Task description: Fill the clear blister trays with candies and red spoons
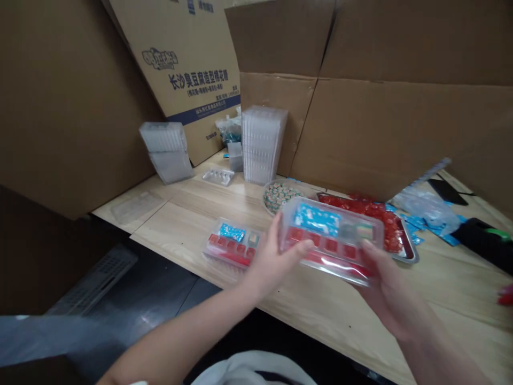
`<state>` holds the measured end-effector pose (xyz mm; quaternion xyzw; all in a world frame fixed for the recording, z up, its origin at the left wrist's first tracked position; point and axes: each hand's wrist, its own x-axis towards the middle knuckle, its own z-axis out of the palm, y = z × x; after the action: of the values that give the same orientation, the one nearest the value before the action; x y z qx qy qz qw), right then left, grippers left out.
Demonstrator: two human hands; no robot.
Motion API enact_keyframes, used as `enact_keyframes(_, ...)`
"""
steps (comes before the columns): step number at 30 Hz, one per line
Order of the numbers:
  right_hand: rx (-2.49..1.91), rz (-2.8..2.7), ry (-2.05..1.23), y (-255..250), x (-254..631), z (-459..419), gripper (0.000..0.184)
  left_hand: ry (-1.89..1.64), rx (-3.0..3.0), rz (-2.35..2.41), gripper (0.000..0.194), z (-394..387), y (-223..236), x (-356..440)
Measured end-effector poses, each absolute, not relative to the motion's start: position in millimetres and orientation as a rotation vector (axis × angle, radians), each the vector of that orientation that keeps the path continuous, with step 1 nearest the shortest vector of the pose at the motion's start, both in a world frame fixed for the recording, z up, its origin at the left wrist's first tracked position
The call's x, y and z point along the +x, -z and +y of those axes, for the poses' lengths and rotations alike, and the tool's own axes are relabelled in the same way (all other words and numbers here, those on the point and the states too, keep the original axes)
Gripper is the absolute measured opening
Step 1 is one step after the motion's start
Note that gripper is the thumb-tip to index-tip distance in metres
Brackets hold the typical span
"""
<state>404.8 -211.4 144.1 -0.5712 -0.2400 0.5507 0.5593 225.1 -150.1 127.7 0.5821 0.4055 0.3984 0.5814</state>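
Observation:
Between my two hands is a clear plastic candy tray (328, 243), tilted toward me above the table. It shows a blue sachet (316, 219), a row of red square pieces and a small pale block in its compartments. My left hand (276, 256) grips its left end, thumb along the front. At the right end, my right hand (380, 283) holds it with the thumb on top and the fingers hidden underneath. A similar filled candy tray (228, 243) rests on the table behind my left wrist, partly covered by it.
Behind stand a tall stack of clear trays (262, 144) and a shorter stack (166, 152). A round bowl of small wrapped pieces (276, 195) and a metal tray of red pieces (412, 256) lie beyond my hands. Cardboard boxes (401, 128) wall the back; blue sachets (441, 235) lie right.

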Motion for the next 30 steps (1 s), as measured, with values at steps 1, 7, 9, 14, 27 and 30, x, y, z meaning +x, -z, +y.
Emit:
enact_keyframes(1,-1.314,-0.611,-1.333,-150.7,390.3,-205.7,0.040,-0.917,1.364,0.975,0.074,-147.0,-140.8,206.9)
enact_keyframes(7,-1.204,-0.827,-1.627,-152.7,308.2,-170.9,0.049,-0.872,1.324,1.161,0.060,-138.3,-170.8,110.1)
enact_keyframes(9,-1.232,-0.871,-1.684,-144.8,292.8,-163.8,0.053,-0.838,1.293,1.224,0.059,-134.7,-163.8,91.6)
enact_keyframes(14,-1.411,-1.081,-1.646,-131.9,293.3,-155.0,0.065,-0.709,1.248,1.233,0.059,-122.2,-139.1,67.4)
enact_keyframes(27,-1.587,-1.820,-1.410,-154.2,320.3,-81.9,0.059,-0.541,1.172,1.226,0.064,-90.2,-139.8,58.5)
enact_keyframes(30,-1.668,-1.882,-1.298,-155.0,324.4,-81.7,0.063,-0.647,1.116,1.196,0.059,-92.8,-131.7,63.0)
